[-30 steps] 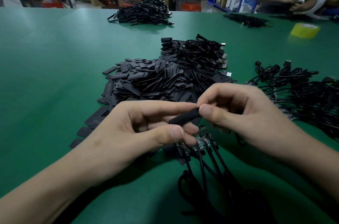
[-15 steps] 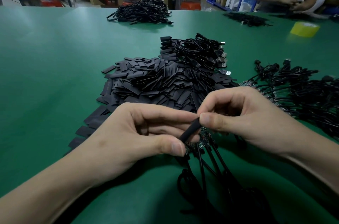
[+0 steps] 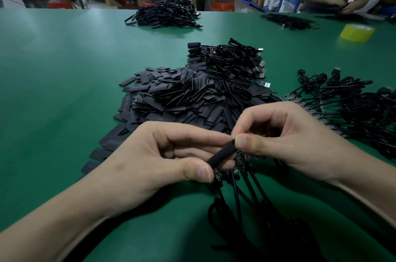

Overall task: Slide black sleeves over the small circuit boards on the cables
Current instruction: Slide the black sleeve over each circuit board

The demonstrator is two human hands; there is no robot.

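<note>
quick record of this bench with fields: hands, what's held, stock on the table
left hand: grips the circuit boards, thumb beside the lower end of the black sleeve
right hand: pinches the black sleeve at its upper end
sleeve state: tilted, lower end at the boards
sleeve pile: flat loose pieces, beyond the hands
cable heap: USB plugs showing, behind the pile
cable bundle: at right, beyond the right hand
table: green; yellow tape roll far right
</note>
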